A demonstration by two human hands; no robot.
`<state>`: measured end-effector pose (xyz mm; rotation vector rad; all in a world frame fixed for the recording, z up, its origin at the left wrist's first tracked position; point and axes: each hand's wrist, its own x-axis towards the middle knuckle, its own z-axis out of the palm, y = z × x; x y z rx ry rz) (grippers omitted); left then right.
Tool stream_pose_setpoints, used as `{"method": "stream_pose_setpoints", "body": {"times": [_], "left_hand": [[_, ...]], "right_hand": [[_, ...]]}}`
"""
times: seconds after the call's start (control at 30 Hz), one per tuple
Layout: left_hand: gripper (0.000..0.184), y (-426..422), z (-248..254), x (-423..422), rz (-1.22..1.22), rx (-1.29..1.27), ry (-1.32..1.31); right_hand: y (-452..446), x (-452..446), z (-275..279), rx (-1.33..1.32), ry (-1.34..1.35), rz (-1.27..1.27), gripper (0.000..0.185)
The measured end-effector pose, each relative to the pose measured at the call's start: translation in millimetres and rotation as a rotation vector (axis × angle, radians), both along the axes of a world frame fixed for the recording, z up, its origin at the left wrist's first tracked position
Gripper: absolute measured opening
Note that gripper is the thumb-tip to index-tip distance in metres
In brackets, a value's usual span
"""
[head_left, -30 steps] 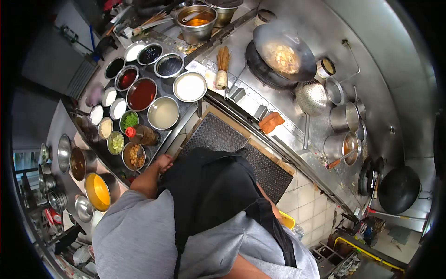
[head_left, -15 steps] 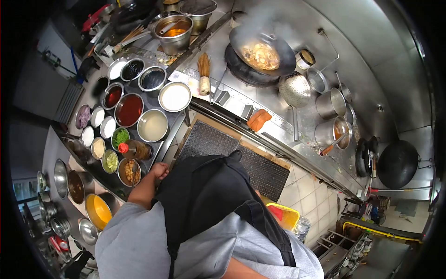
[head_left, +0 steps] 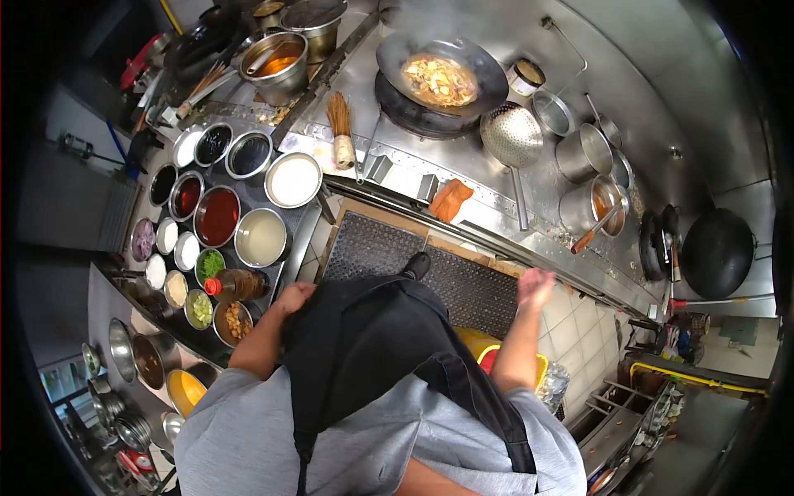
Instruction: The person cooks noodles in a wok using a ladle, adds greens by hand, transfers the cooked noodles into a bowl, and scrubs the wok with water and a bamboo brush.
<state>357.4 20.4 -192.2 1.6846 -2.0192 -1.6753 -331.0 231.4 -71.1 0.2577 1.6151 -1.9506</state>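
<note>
The left grip [head_left: 294, 299] is curled near the bowl of browned cubes [head_left: 222, 333] and the red-capped bottle [head_left: 242, 285], both beside it; whether it holds anything, I cannot tell. The right grip [head_left: 536, 289] looks loosely open, close to the front edge of the steel desk [head_left: 459, 161], with the orange cloth [head_left: 452, 200] and wok [head_left: 494, 78] farther off. Half a second ago the right grip was hidden; now it reaches out.

No readable text, labels, brands, numbers or signs.
</note>
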Motion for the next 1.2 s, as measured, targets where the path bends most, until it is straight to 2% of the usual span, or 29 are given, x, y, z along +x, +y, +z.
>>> {"method": "stream_pose_setpoints", "body": {"times": [0.03,0.1,0.17,0.3,0.37,0.43,0.57,0.67,0.7,0.77,0.83,0.87,0.9,0.97,1.0,1.07,1.13,1.2], "left_hand": [[0.025,-16.4,13.8,-19.3,-0.076,-0.107,0.037],[0.025,-45.4,71.1,-78.1,-0.024,0.007,0.098],[0.027,-70.0,110.2,-128.8,0.023,0.184,0.268],[0.029,-99.3,189.6,-244.2,-0.063,0.094,0.39],[0.029,-111.3,205.1,-291.0,-0.161,0.056,0.436],[0.029,-117.9,235.7,-337.2,-0.225,0.055,0.499],[0.028,-132.4,286.4,-409.7,-0.349,0.037,0.547],[0.033,-147.2,299.8,-464.1,-0.469,-0.003,0.513],[0.035,-150.2,300.9,-482.6,-0.444,0.038,0.572],[0.039,-156.2,303.1,-513.8,-0.397,0.122,0.694],[0.041,-166.3,330.6,-528.6,-0.326,0.569,0.808],[0.038,-171.9,316.5,-534.1,-0.197,0.729,0.9],[0.038,-179.6,314.3,-530.1,-0.227,0.748,0.944],[0.039,-199.2,312.5,-502.1,-0.279,0.793,1.026],[0.041,-200.2,318.8,-489.9,-0.215,0.762,1.0],[0.044,-211.4,313.8,-461.6,-0.11,0.526,0.969],[0.045,-226.4,312.6,-423.3,0.105,0.213,0.708],[0.042,-246.9,320.6,-380.0,0.103,0.031,0.433]], "right_hand": [[-18.8,-20.8,23.2,-0.048,0.047,-0.228,0.066],[-42.8,-49.3,83.1,-0.244,-0.087,-0.294,0.069],[-54.1,-95.2,94.9,-0.271,-0.17,-0.13,0.055],[-87.8,-170.1,73.7,-0.218,-0.107,-0.09,0.024],[-100.2,-191.0,69.4,-0.157,0.023,-0.014,0.018],[-132.9,-157.7,95.6,-0.011,0.173,-0.104,0.01],[-165.9,-66.5,107.2,-0.011,0.514,0.027,0.009],[-202.9,16.3,137.3,-0.274,0.208,0.235,0.011],[-214.5,34.9,147.3,-0.361,0.058,0.336,0.013],[-230.1,65.9,166.3,-0.427,-0.103,0.379,0.016],[-249.9,82.4,171.2,-0.557,-0.278,0.546,0.013],[-256.1,92.2,176.6,-0.595,-0.283,0.635,0.013],[-262.2,97.8,180.9,-0.634,-0.288,0.724,0.015],[-271.2,98.6,177.3,-0.596,-0.067,0.94,0.016],[-275.6,99.1,174.3,-0.568,0.045,1.044,0.021],[-287.5,95.0,158.7,-0.248,0.464,1.268,0.031],[-314.2,82.9,163.4,0.195,0.853,1.558,0.042],[-331.7,84.3,164.6,0.2,0.788,1.27,0.033]]}}
